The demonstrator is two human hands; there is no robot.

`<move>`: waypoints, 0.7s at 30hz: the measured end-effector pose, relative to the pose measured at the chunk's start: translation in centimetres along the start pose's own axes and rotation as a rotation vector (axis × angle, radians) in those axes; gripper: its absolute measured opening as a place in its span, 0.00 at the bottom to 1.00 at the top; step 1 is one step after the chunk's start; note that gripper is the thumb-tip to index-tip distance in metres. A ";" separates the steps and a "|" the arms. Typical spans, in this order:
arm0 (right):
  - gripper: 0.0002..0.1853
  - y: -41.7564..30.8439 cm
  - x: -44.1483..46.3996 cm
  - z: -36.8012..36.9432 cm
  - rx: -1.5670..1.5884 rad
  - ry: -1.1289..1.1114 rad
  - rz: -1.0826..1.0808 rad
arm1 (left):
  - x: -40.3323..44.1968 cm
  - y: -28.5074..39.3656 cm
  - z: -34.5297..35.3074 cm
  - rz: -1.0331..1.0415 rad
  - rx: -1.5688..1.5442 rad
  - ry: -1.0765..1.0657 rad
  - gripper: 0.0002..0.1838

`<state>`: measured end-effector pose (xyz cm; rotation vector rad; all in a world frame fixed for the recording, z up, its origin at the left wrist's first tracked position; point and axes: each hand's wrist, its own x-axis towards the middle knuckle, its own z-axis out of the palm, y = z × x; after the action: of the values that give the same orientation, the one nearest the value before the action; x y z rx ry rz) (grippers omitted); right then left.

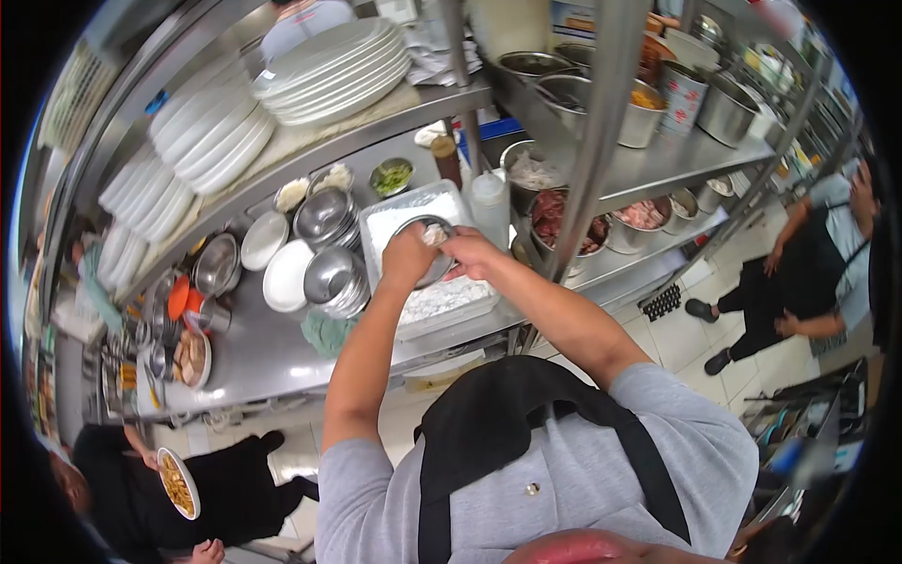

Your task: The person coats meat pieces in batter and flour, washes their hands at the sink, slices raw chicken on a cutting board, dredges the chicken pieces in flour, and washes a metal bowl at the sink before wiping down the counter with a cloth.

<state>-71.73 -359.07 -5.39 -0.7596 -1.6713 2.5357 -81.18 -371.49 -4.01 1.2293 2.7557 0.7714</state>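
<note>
A small metal bowl (435, 274) sits over a white tray (474, 310) of white powder or crushed ice; I cannot tell which. My right hand (474, 254) grips the bowl's right side, its thumb near the inside. At the bowl's left, my left hand (408, 257) is closed with curled fingers, mostly hidden from above. A pale lump of food (434, 234) lies in the bowl by the fingertips of both hands. Stacked metal bowls (335, 279) stand just left of the tray, and a clear squeeze bottle (488, 199) stands behind it on the right.
Stacks of white plates (334, 75) fill the upper shelf. A metal post (601, 122) rises to the right, near pots of raw meat (561, 221). A green cloth (327, 333) lies at the counter edge. Co-workers stand at right (808, 263) and lower left (178, 489), one holding a dish.
</note>
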 end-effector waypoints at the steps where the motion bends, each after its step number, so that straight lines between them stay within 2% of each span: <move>1: 0.22 0.1 0.5 -0.1 0.002 0.003 0.002 | 0.0 -0.4 0.2 0.030 -0.042 0.054 0.27; 2: 0.23 0.2 0.8 -0.3 -0.012 0.025 -0.009 | 0.3 -1.1 0.0 0.046 -0.046 -0.093 0.34; 3: 0.24 0.2 0.8 -0.6 -0.048 0.032 -0.021 | -0.1 -1.7 -0.2 0.021 -0.051 -0.084 0.34; 5: 0.23 0.0 1.0 -1.3 0.004 0.051 -0.002 | -0.6 -2.5 -0.7 0.247 -0.216 -0.180 0.35; 6: 0.23 -0.4 1.0 -1.1 -0.005 0.042 0.007 | -0.5 -2.4 -1.1 0.212 -0.325 -0.320 0.33; 7: 0.23 -0.8 0.6 -0.8 -0.048 0.046 -0.015 | -0.9 -1.6 -1.9 0.199 -0.331 -0.321 0.33; 9: 0.23 -0.7 0.3 -0.4 -0.096 0.050 -0.034 | -1.1 -0.1 -3.0 0.067 -0.333 -0.495 0.27; 10: 0.23 -0.7 0.3 -0.3 -0.075 0.072 -0.050 | -0.5 -0.7 -2.3 0.038 -0.262 -0.508 0.24; 11: 0.23 -0.6 0.3 -0.1 -0.051 0.095 -0.067 | -0.5 -1.0 -2.3 0.036 -0.264 -0.507 0.24; 13: 0.24 -0.5 0.2 0.0 -0.064 0.074 -0.060 | -0.4 -1.7 -2.3 0.163 -0.366 -0.578 0.25; 14: 0.25 -0.3 0.0 0.0 -0.076 0.055 -0.050 | -0.5 -1.9 -2.0 0.162 -0.369 -0.583 0.25; 16: 0.25 0.0 -0.4 0.3 -0.074 0.059 -0.053 | -0.7 -2.3 -1.1 0.241 -0.471 -0.404 0.23; 17: 0.26 0.2 -0.5 0.4 -0.074 0.062 -0.061 | -0.7 -2.4 -0.6 0.242 -0.472 -0.412 0.23; 19: 0.27 0.4 -0.9 1.1 -0.070 0.073 -0.080 | -0.5 -1.9 0.1 0.119 -0.158 -0.161 0.20; 21: 0.27 0.4 -1.5 1.6 -0.063 0.098 -0.114 | -0.2 -1.4 0.6 0.095 -0.189 -0.115 0.23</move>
<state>-70.98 -361.01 -4.68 -0.7557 -1.7183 2.3412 -81.84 -372.15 -5.18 1.3286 2.4841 0.9140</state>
